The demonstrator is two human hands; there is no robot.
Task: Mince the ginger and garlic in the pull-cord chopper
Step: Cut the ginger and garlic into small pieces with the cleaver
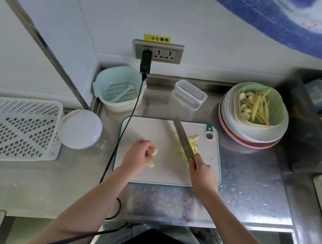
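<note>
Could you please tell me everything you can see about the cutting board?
The cutting board is a white, plastic-looking rectangle with a teal rim and a hanging hole at its far right corner. It lies flat on the steel counter. On it lie ginger strips and garlic cloves; the left hand holds one clove, the right hand grips a knife above the ginger.

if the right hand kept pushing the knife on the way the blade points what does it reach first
Probably the clear lidded container past the cutting board's far edge. The right hand holds the knife angled up-left over the ginger strips; depth is uncertain.
</note>
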